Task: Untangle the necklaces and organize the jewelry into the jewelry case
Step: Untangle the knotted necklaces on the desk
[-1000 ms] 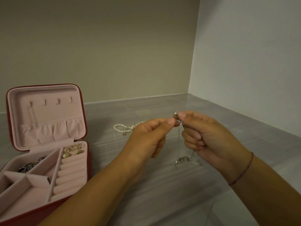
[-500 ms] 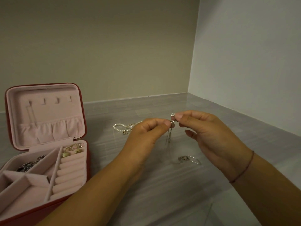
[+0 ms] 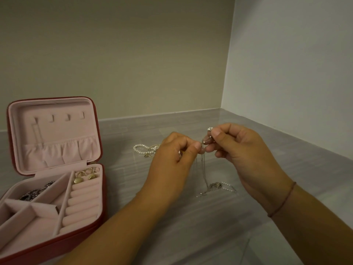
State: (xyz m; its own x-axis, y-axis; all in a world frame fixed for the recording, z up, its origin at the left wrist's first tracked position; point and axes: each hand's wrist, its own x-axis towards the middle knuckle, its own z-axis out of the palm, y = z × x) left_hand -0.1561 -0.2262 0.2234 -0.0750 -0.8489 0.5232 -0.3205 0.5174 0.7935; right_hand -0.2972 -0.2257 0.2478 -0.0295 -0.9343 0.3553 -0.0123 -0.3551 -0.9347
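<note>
Since the thin silver chain (image 3: 203,165) looks like a proper snarl, the person has it lifted off the gray table (image 3: 191,236), probably so the loose length hangs straight and the tangled bit sits between both hands where they can see it. Its lower end lies in a small heap (image 3: 215,186) on the table, just under the right hand. The left hand (image 3: 172,159) pinches the strands between thumb and forefinger tip, other fingers curled in. The right hand (image 3: 242,150) pinches the same spot from the other side, fingertips nearly meeting the left's, with a sparkly little pendant (image 3: 210,128) poking out on top. A pearl strand (image 3: 142,149) lies behind the left hand, waiting its turn I guess. The jewelry case (image 3: 57,146) sits open at far left, well apart, gold earrings (image 3: 84,177) already in by the ring rolls.
</note>
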